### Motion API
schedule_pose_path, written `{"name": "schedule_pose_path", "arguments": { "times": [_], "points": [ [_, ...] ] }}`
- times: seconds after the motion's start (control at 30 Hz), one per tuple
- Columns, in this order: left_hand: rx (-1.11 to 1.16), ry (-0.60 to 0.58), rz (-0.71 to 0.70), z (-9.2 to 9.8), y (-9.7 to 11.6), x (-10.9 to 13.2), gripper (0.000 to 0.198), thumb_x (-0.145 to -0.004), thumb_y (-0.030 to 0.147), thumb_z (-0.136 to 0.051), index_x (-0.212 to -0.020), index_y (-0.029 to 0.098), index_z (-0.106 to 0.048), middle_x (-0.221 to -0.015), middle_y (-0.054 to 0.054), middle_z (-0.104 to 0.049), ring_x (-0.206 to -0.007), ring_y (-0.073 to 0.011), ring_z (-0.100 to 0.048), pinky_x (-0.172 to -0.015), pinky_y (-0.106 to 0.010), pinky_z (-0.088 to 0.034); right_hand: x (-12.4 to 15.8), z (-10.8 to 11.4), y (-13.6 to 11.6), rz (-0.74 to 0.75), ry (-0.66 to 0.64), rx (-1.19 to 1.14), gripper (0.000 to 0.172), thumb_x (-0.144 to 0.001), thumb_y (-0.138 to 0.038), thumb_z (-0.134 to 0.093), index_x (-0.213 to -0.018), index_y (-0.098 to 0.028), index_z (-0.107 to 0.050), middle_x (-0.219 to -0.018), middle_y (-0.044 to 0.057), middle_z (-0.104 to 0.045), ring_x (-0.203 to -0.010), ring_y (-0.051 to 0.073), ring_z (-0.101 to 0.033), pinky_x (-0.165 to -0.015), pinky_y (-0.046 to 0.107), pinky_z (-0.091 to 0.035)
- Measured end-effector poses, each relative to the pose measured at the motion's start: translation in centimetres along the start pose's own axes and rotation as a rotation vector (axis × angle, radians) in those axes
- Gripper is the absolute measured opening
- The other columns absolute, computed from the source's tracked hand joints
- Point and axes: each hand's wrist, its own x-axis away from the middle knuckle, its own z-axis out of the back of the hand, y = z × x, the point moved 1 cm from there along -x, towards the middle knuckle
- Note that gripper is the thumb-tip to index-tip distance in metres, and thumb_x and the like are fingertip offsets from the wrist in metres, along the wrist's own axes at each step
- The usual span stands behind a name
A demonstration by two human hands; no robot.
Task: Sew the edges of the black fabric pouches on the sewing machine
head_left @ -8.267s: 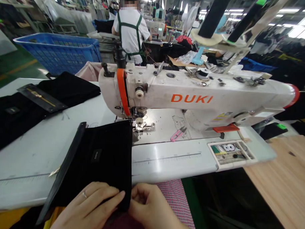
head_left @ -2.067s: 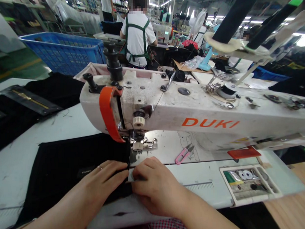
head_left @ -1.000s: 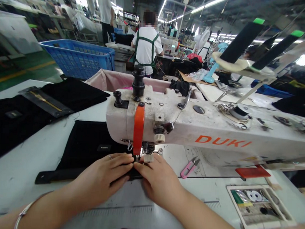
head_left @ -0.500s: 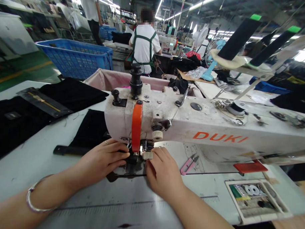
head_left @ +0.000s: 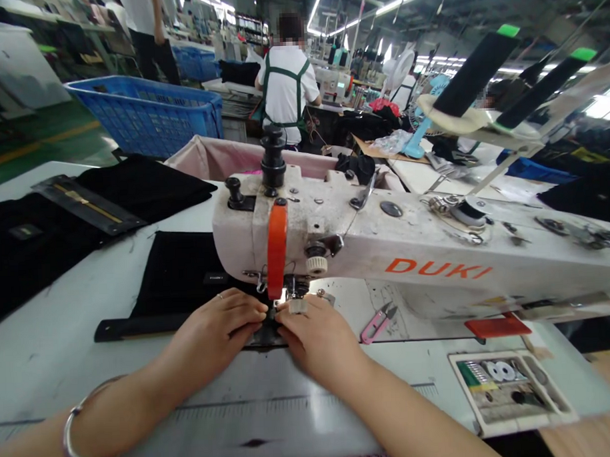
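Observation:
Black fabric (head_left: 181,269) with a small label lies left of the white sewing machine (head_left: 345,244) and reaches under its head. My left hand (head_left: 218,331) pinches the fabric's edge just left of the needle, thumb and fingers together. Close by on the right, my right hand (head_left: 318,328) has its fingers bent at the presser foot, partly behind a machine knob; what they hold is hidden. A dark strip (head_left: 138,327) runs along the fabric's near edge.
Pink thread snips (head_left: 377,323) lie right of my right hand. A parts tray (head_left: 511,391) is at the lower right. More black fabric with a zipper template (head_left: 89,204) covers the left. Beyond are a blue basket (head_left: 145,114) and a person (head_left: 287,82) seen from behind.
The black fabric has swung and shifted, showing more of itself and its label. My hands have come closer together at the needle, the right one moving left. The standing person at the back moved left.

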Motion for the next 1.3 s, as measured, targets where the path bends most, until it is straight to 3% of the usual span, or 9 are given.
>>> {"name": "schedule_pose_path", "arguments": {
  "times": [0.3,0.43,0.67,0.87,1.07,1.3],
  "points": [
    [0.000,-0.006,-0.007,-0.4,-0.6,-1.1,0.032,-0.113,0.027,-0.051,-0.098,0.021,-0.079,-0.098,-0.001,-0.082,-0.094,-0.0179,-0.076,-0.094,-0.030,-0.061,0.1,-1.7,1.0,0.037,0.141,-0.051,0.018,-0.103,-0.008,-0.060,-0.095,-0.019,-0.073,-0.096,0.006,-0.078,-0.085,0.022,-0.065,-0.080,0.034,-0.053],
    [-0.034,0.000,0.024,-0.7,-1.5,-1.6,0.031,-0.109,0.027,-0.053,-0.098,0.022,-0.082,-0.098,-0.004,-0.083,-0.095,-0.0234,-0.077,-0.092,-0.036,-0.062,-0.2,-1.8,1.2,0.003,0.130,-0.043,0.020,-0.101,-0.006,-0.059,-0.094,-0.019,-0.073,-0.088,0.006,-0.075,-0.085,0.023,-0.064,-0.077,0.033,-0.053],
    [-0.054,-0.019,0.107,-1.2,-2.5,-1.8,0.026,-0.102,0.025,-0.058,-0.092,0.025,-0.082,-0.092,-0.004,-0.083,-0.092,-0.0261,-0.078,-0.089,-0.039,-0.062,-0.8,-1.7,1.4,-0.053,0.089,-0.026,0.022,-0.103,-0.008,-0.056,-0.108,-0.019,-0.075,-0.104,0.010,-0.077,-0.096,0.025,-0.067,-0.087,0.035,-0.056],
    [-0.054,-0.051,0.127,-1.1,-2.4,-1.9,0.028,-0.101,0.028,-0.056,-0.096,0.025,-0.083,-0.094,-0.005,-0.084,-0.093,-0.0279,-0.079,-0.089,-0.041,-0.063,-0.7,-1.9,1.3,-0.087,0.063,-0.005,0.024,-0.101,-0.006,-0.057,-0.098,-0.020,-0.076,-0.099,0.009,-0.076,-0.096,0.025,-0.067,-0.086,0.036,-0.056],
    [-0.047,-0.050,0.143,-1.2,-2.3,-2.1,0.024,-0.099,0.023,-0.058,-0.097,0.025,-0.082,-0.095,-0.006,-0.083,-0.098,-0.0287,-0.078,-0.093,-0.042,-0.064,-0.8,-2.1,1.3,-0.097,0.057,0.006,0.023,-0.102,-0.008,-0.057,-0.103,-0.019,-0.077,-0.105,0.011,-0.076,-0.098,0.025,-0.067,-0.089,0.036,-0.057],
    [-0.070,-0.079,0.195,-1.8,-3.3,-1.4,0.024,-0.100,0.028,-0.060,-0.097,0.026,-0.083,-0.096,-0.005,-0.084,-0.097,-0.0282,-0.078,-0.092,-0.041,-0.064,-0.9,-2.6,1.4,-0.143,0.021,0.016,0.023,-0.103,-0.009,-0.056,-0.096,-0.020,-0.075,-0.102,0.010,-0.076,-0.099,0.027,-0.067,-0.087,0.038,-0.056]
  ]
}}
